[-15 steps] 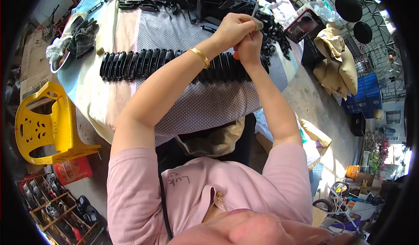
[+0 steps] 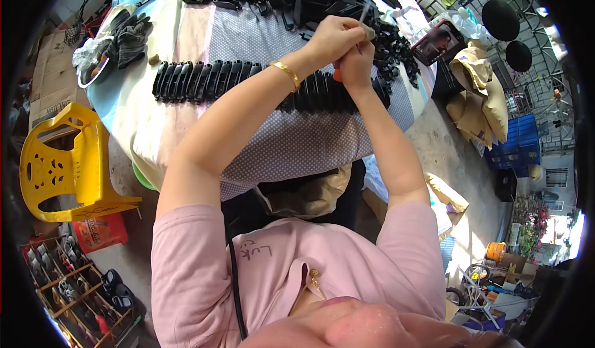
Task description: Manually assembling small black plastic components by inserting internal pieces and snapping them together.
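Note:
Both my hands are closed together above the far right of the table. My left hand (image 2: pixel 334 39) crosses over the right, its fingers pinched by a tan finger cover (image 2: pixel 370 33); whatever they hold is hidden. Below it, my right hand (image 2: pixel 357 69) grips what looks like a screwdriver (image 2: pixel 337 75), its orange handle partly showing. A thin metal shaft (image 2: pixel 364 13) sticks up beyond my fingers. Under my forearms runs a row of black curved plastic pieces (image 2: pixel 207 81) standing side by side. A heap of loose black plastic parts (image 2: pixel 297 1) lies beyond my hands.
A dotted cloth (image 2: pixel 291 140) covers the round table. Dark gloves (image 2: pixel 132 41) and a white-rimmed container (image 2: pixel 87 75) sit at its left. A phone (image 2: pixel 437 43) stands at the right edge. A yellow chair (image 2: pixel 80 162) is on the left; blue crates (image 2: pixel 514 143) stand at right.
The whole view has shifted slightly, so the table and its parts sit a little further right and higher. My hands stay together in nearly the same pose.

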`<state>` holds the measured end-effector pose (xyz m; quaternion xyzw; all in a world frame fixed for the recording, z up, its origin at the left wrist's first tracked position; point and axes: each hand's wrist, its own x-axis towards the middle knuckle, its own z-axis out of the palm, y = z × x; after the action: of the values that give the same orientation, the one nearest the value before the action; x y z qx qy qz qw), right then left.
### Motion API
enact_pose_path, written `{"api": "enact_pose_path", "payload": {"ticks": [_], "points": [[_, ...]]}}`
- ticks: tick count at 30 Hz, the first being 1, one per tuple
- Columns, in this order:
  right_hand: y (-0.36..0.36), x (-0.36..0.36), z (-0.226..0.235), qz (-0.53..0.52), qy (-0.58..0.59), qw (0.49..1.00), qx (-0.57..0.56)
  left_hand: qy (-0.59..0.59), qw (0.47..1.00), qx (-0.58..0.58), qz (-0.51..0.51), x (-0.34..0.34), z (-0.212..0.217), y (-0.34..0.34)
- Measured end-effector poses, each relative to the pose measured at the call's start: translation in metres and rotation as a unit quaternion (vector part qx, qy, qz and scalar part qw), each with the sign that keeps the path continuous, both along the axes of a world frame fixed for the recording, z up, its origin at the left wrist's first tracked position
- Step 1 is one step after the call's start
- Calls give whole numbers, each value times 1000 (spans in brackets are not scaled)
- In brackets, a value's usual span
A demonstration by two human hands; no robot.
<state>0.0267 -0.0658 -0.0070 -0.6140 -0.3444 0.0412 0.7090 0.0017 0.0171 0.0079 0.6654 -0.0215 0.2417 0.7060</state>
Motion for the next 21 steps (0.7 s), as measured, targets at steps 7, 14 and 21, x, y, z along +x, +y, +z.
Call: {"api": "enact_pose_path", "payload": {"ticks": [7, 14, 21], "points": [[4, -4, 2, 31, 62, 998, 3, 44, 998, 40, 30, -9, 2, 7], [8, -17, 6, 26, 25, 999, 29, 75, 996, 47, 19, -17, 1, 11], [28, -6, 5, 58, 23, 996, -59, -5, 997, -66, 29, -18, -8, 29]]}}
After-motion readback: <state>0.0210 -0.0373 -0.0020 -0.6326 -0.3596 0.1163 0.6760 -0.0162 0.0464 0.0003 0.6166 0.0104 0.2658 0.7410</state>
